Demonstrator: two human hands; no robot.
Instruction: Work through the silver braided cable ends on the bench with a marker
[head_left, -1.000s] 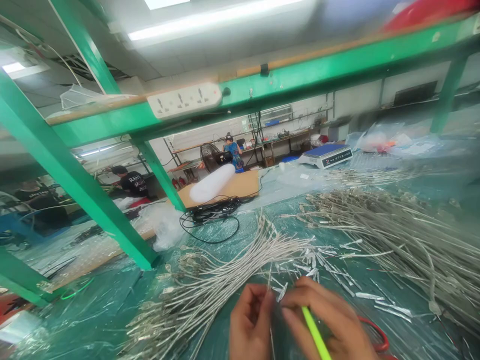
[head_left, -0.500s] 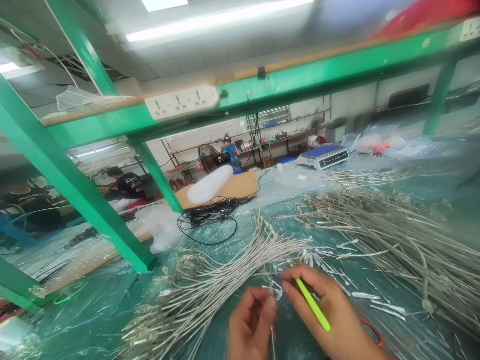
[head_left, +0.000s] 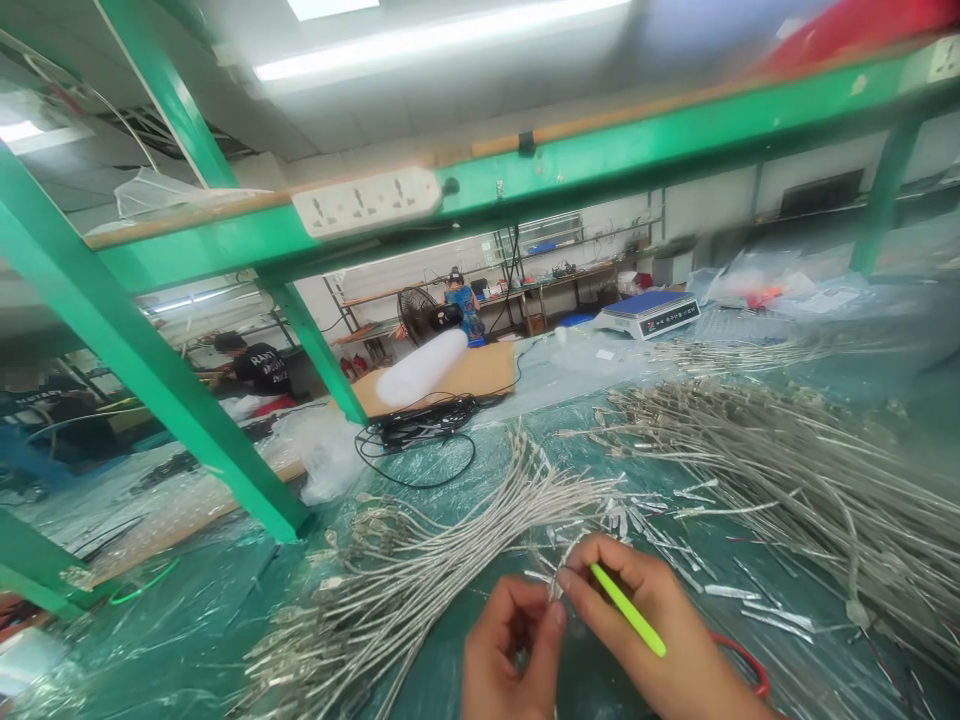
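One cable [head_left: 556, 586]: silvery end at the centre of the clock face used below (12 = straight ahead of the wearer); most of its length is hidden by fingers.
Left hand [head_left: 514, 645]: thumb and forefinger pinched on the cable.
Right hand [head_left: 637, 610]: grasps a yellow-green pen-shaped tool [head_left: 628, 610] lying across it; fingertips also meet the cable end, exact contact too small to tell.
Cable bundle [head_left: 450, 550]: on the film-covered table [head_left: 172, 640], fanned from 8 round to 12 o'clock.
Cable pile [head_left: 810, 470]: larger, looser, at 2 o'clock.
Foil strips [head_left: 776, 620]: scattered loose from 1 to 3 o'clock.
Red loop [head_left: 750, 660]: near 4 o'clock, partly behind the right wrist.
Progress, judged: the end in hand looks mid-work, not finished. Loose foil suggests other ends are already stripped. Many cables lie in both groups; which are done and which remain cannot be told.
Scale label [head_left: 671, 318]: at 1 o'clock; red mark and pale Chinese characters on black, too small to read surely.
Black shirt [head_left: 266, 370]: co-worker at 10 o'clock; white capitals, top line roughly "RAHT", lower lines blurred.
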